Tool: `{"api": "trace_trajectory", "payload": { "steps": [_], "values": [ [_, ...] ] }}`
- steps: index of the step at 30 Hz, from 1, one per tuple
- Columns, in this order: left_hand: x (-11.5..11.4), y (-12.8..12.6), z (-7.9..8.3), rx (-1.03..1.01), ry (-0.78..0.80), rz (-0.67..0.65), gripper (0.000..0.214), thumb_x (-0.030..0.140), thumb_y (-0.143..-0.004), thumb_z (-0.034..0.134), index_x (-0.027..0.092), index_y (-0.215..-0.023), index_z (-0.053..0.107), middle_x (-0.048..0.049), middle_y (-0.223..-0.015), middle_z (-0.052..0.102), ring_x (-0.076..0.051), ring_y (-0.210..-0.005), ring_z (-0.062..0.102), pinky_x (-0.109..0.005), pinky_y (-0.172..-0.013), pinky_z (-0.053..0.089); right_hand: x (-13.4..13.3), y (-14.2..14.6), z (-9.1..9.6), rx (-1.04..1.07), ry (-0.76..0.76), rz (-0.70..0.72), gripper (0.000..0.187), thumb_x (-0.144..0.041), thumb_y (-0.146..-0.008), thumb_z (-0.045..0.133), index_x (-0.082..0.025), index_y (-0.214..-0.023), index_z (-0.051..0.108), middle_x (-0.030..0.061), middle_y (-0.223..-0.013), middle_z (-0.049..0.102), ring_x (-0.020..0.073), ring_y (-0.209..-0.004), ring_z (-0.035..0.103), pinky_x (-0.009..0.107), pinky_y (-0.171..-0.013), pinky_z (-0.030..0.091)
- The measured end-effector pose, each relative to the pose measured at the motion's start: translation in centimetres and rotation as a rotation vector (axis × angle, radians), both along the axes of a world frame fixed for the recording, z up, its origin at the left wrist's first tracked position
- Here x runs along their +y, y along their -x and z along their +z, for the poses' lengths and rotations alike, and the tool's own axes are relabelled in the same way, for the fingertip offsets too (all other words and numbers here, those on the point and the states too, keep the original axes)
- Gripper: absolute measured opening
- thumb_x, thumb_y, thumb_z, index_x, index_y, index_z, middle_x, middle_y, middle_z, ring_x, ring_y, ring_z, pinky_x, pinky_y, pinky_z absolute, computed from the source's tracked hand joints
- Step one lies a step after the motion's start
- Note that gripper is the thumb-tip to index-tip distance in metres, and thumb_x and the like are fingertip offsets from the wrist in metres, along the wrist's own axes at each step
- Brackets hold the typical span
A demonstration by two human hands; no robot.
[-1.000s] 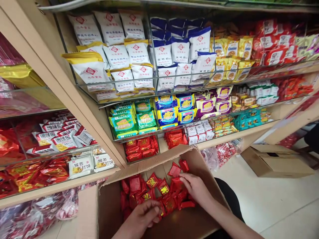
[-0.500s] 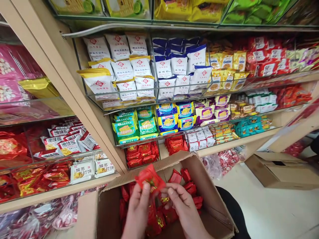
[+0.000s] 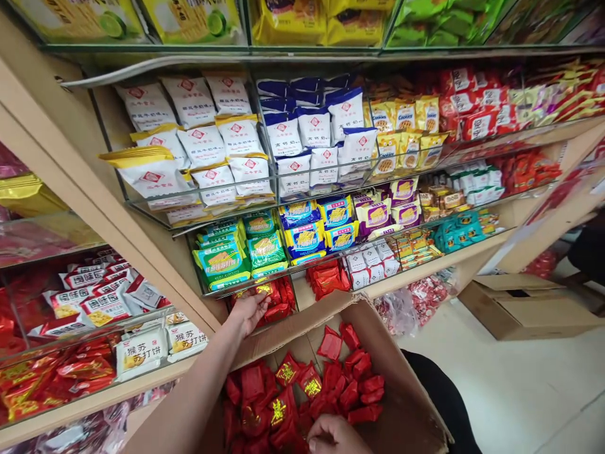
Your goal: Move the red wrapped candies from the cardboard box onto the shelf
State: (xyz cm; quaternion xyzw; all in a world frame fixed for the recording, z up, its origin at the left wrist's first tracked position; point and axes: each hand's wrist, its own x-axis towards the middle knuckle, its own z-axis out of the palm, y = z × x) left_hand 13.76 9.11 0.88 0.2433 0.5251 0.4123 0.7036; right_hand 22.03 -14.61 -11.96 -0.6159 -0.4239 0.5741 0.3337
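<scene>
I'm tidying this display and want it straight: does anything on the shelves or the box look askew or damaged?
Yes: the front-left white packet with a yellow top tilts, its edge jutting left, unlike the neighbouring packets. The open cardboard box has a ragged rim.

From my end I can't tell whether the left hand (image 3: 253, 310) grips anything: its fingertips merge with the shelved red packets (image 3: 278, 302). My bottom edge crops the right hand (image 3: 336, 434) – I can't make out what its fingers pinch – and the near side of the carton (image 3: 295, 329), whose left wall hides behind the left forearm (image 3: 196, 391). The top edge slices the lime-printed bags (image 3: 189, 20); lettering on the teal packets (image 3: 460, 232) is too small for me.
</scene>
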Motion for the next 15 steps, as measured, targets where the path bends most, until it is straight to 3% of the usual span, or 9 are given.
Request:
{"api": "trace_trajectory", "payload": {
  "steps": [6, 11, 15],
  "values": [
    [1.4, -1.4, -0.6, -0.079, -0.107, 0.182, 0.019, -0.004, -0.07, 0.051, 0.015, -0.071, 0.053, 0.0037, -0.056, 0.056, -0.003, -0.047, 0.054, -0.01, -0.043, 0.044, 0.4, -0.5, 1.0, -0.289, 0.012, 0.183, 0.021, -0.015, -0.065, 0.053, -0.014, -0.081, 0.067, 0.006, -0.08, 0.068, 0.0152, -0.073, 0.059, 0.018, -0.058, 0.038],
    [1.9, -1.2, -0.9, -0.151, -0.039, 0.22, 0.022, -0.004, -0.076, 0.042, 0.013, -0.066, 0.053, 0.0003, -0.057, 0.057, -0.005, -0.051, 0.055, -0.015, -0.048, 0.047, 0.4, -0.6, 1.8, -0.28, 0.038, 0.283, 0.023, -0.022, -0.068, 0.054, -0.016, -0.086, 0.067, 0.0065, -0.083, 0.068, 0.0168, -0.076, 0.06, 0.018, -0.059, 0.039],
    [2.1, -1.2, -1.2, -0.173, 0.002, 0.282, 0.02, -0.001, -0.078, 0.041, 0.013, -0.072, 0.053, 0.0021, -0.061, 0.055, -0.004, -0.054, 0.054, -0.016, -0.052, 0.048, 0.0, -0.6, 0.8, -0.249, 0.036, 0.286, 0.023, -0.024, -0.067, 0.054, -0.018, -0.086, 0.066, 0.0047, -0.084, 0.068, 0.0154, -0.076, 0.06, 0.017, -0.059, 0.039]
  ]
}}
